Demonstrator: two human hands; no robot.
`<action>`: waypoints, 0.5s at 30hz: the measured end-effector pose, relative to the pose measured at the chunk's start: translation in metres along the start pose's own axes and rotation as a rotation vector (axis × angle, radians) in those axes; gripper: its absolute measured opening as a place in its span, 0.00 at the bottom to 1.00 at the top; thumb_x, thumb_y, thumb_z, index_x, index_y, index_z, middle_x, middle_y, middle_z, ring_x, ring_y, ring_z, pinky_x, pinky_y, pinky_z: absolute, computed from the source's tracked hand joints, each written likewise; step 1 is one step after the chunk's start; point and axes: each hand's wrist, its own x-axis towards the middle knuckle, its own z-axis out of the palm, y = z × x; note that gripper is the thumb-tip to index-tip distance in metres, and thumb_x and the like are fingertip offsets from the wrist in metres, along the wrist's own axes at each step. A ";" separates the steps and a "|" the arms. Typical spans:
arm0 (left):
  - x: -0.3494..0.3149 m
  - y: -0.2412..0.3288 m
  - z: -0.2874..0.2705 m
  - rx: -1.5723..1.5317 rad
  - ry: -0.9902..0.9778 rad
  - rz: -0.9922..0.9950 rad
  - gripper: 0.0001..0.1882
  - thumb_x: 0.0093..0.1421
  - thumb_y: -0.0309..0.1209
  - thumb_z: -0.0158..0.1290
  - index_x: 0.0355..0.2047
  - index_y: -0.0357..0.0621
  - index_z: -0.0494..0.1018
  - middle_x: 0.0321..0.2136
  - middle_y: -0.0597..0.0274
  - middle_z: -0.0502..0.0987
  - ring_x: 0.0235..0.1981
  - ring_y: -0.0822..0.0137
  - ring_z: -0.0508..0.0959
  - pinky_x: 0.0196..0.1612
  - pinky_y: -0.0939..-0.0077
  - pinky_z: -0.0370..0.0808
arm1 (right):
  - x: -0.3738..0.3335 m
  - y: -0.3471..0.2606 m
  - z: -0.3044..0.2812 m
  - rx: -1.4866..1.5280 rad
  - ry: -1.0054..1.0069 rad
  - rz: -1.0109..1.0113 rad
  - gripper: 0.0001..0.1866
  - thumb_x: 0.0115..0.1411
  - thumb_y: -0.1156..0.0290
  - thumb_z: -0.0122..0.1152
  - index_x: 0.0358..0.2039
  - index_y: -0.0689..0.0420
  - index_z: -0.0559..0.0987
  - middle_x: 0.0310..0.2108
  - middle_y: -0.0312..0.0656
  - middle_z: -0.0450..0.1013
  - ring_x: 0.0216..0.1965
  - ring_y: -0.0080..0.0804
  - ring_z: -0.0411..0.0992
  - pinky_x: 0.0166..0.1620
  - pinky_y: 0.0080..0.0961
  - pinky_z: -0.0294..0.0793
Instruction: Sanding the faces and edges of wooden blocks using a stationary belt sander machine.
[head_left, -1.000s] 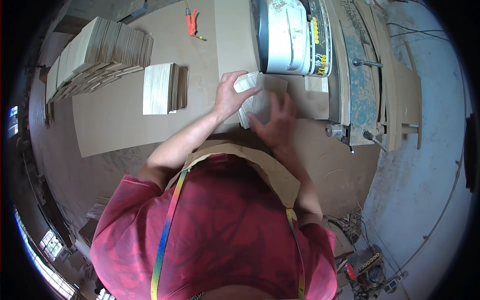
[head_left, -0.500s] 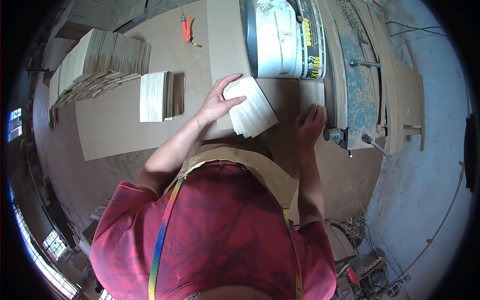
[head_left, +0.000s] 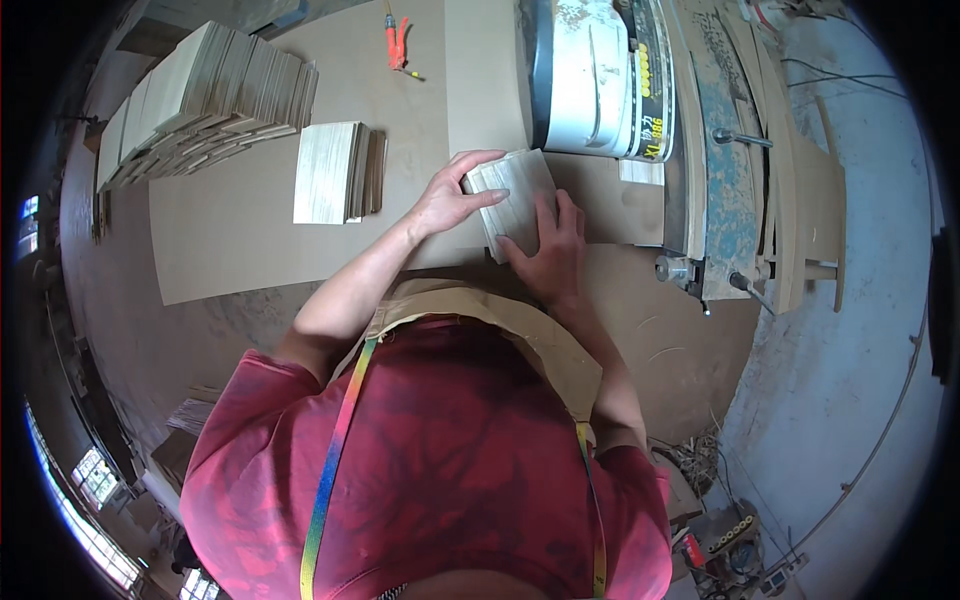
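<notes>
A stack of thin pale wooden boards (head_left: 518, 200) sits between my two hands, in front of my apron. My left hand (head_left: 440, 203) is closed round its left side, with the thumb on the top face. Against the right and near edges, my right hand (head_left: 552, 252) has its fingers and thumb closed on the same stack. Past the right hand, a light wooden piece (head_left: 641, 171) pokes out at the near side of a white and black bucket (head_left: 590, 80). Left of my left hand stands a small pile of boards (head_left: 328, 175).
A long row of stacked boards (head_left: 215, 85) lies at the far left on brown sheeting (head_left: 225, 245). An orange-red handled tool (head_left: 397, 45) rests beyond the small pile. Along the right runs a worn blue-green machine (head_left: 730, 180) with metal rods, beside a pale wall (head_left: 870, 200).
My right hand has come left from the wooden piece by the bucket to the stack in my left hand. The stack's loose boards now look more even.
</notes>
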 end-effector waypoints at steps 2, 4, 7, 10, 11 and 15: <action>0.001 0.005 0.003 -0.049 -0.008 -0.027 0.36 0.63 0.34 0.73 0.70 0.52 0.75 0.65 0.59 0.74 0.65 0.59 0.74 0.70 0.67 0.69 | -0.003 0.000 -0.001 0.014 0.005 -0.004 0.36 0.56 0.58 0.80 0.62 0.62 0.81 0.64 0.61 0.72 0.60 0.62 0.74 0.61 0.51 0.77; 0.003 0.010 0.005 -0.135 -0.033 -0.086 0.35 0.63 0.34 0.73 0.70 0.52 0.75 0.65 0.59 0.74 0.64 0.60 0.75 0.69 0.68 0.70 | -0.006 0.001 -0.003 0.052 0.023 -0.001 0.36 0.56 0.57 0.80 0.62 0.62 0.81 0.65 0.61 0.71 0.61 0.62 0.73 0.60 0.51 0.78; 0.002 0.018 0.000 -0.122 -0.057 -0.104 0.35 0.63 0.34 0.73 0.70 0.52 0.75 0.64 0.59 0.75 0.63 0.61 0.75 0.68 0.69 0.71 | -0.012 0.008 -0.021 0.040 0.089 0.064 0.36 0.56 0.57 0.79 0.62 0.62 0.80 0.66 0.60 0.70 0.62 0.62 0.72 0.60 0.50 0.78; -0.003 0.021 -0.010 0.049 -0.093 -0.073 0.35 0.63 0.33 0.73 0.69 0.51 0.76 0.63 0.59 0.75 0.60 0.62 0.77 0.66 0.72 0.73 | -0.029 0.056 -0.041 -0.141 0.166 0.174 0.34 0.58 0.59 0.78 0.61 0.62 0.80 0.65 0.60 0.71 0.62 0.63 0.71 0.61 0.51 0.77; -0.002 0.020 -0.013 0.050 -0.096 -0.075 0.35 0.63 0.33 0.73 0.69 0.51 0.76 0.63 0.59 0.75 0.60 0.62 0.77 0.66 0.72 0.73 | -0.032 0.071 -0.041 -0.141 0.166 0.178 0.34 0.58 0.59 0.78 0.61 0.62 0.80 0.65 0.60 0.71 0.62 0.63 0.71 0.61 0.51 0.77; 0.001 0.010 -0.018 -0.079 -0.061 -0.050 0.34 0.62 0.31 0.74 0.68 0.52 0.77 0.61 0.58 0.75 0.57 0.63 0.78 0.62 0.72 0.76 | -0.027 0.128 -0.024 -0.449 0.251 0.228 0.32 0.62 0.60 0.75 0.63 0.61 0.80 0.62 0.58 0.75 0.60 0.61 0.73 0.61 0.50 0.77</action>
